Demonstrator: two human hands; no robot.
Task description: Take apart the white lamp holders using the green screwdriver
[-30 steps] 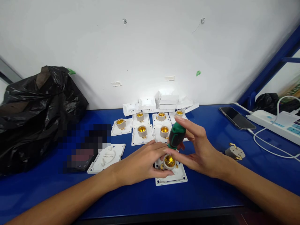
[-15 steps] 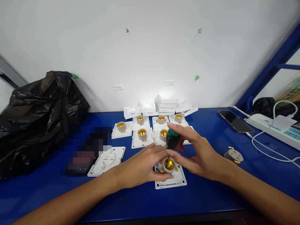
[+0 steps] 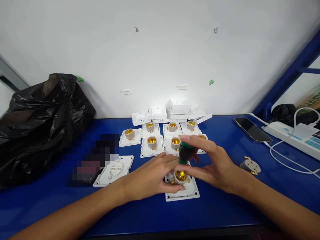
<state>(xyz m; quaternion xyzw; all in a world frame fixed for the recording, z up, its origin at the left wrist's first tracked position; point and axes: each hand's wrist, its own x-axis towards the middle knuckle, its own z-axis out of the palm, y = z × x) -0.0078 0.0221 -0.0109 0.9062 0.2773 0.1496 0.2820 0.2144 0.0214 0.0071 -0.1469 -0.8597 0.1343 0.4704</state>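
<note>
- The left hand (image 3: 150,176) reaches in from the lower left, palm down, with its fingers curled around the lamp socket (image 3: 180,176) — a cream cylinder with a shiny brass lining, standing on a square white plate (image 3: 183,193) near the front edge of the blue table (image 3: 150,216).
- The right hand (image 3: 212,166) comes in from the lower right, thumb and fingers pinched closed on the green-and-black handle of a screwdriver (image 3: 186,152), which points down into the socket's mouth.
- Left of the hands lies a white plate face down (image 3: 113,170), matte plastic with moulded ribs.
- Right of them sits a loose grey socket (image 3: 250,165) with brass tabs.
- Farther back — rows of finished sockets on plates (image 3: 152,144), then a stack of white plates (image 3: 178,110) against the wall.
- A crumpled black plastic bag (image 3: 37,126) sits far left; a dark phone (image 3: 252,129) and a white power strip (image 3: 292,135) with looping cable lie far right.
- No writing can be read.
</note>
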